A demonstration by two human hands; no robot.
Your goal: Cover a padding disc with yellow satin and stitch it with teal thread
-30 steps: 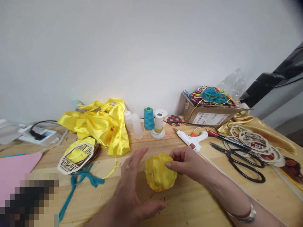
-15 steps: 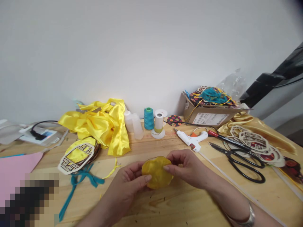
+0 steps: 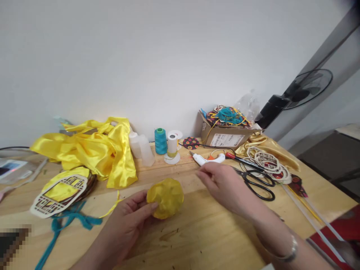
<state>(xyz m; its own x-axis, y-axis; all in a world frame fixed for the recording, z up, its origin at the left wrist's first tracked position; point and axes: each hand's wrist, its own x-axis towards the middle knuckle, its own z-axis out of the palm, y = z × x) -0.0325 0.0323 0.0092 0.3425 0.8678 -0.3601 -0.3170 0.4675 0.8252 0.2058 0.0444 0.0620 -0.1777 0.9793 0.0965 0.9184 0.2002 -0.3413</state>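
My left hand (image 3: 126, 221) pinches a round piece of yellow fabric (image 3: 165, 198) between thumb and fingers at its left edge. The disc, slightly gathered and wrinkled, is tilted up just above the wooden table. Off to its right, my right hand (image 3: 222, 183) is apart from the disc, its fingers curled together and nothing visible in them. It hovers in front of a white glue gun (image 3: 209, 159) and covers the lower part of the grip. Black-handled scissors (image 3: 258, 183) lie beside that hand, partly behind the wrist.
Yellow satin (image 3: 92, 146) is heaped at the back left, behind patterned wooden frames (image 3: 60, 191) and teal ribbon (image 3: 75, 217). A teal thread cone (image 3: 161, 141), white spool (image 3: 172, 144) and plastic bottle (image 3: 146, 150) stand along the wall. A cardboard box (image 3: 227, 137) sits back right.
My right hand has let go of the yellow disc and moved right, toward the glue gun. The left hand keeps the disc. The view has turned right, bringing a fan into sight.
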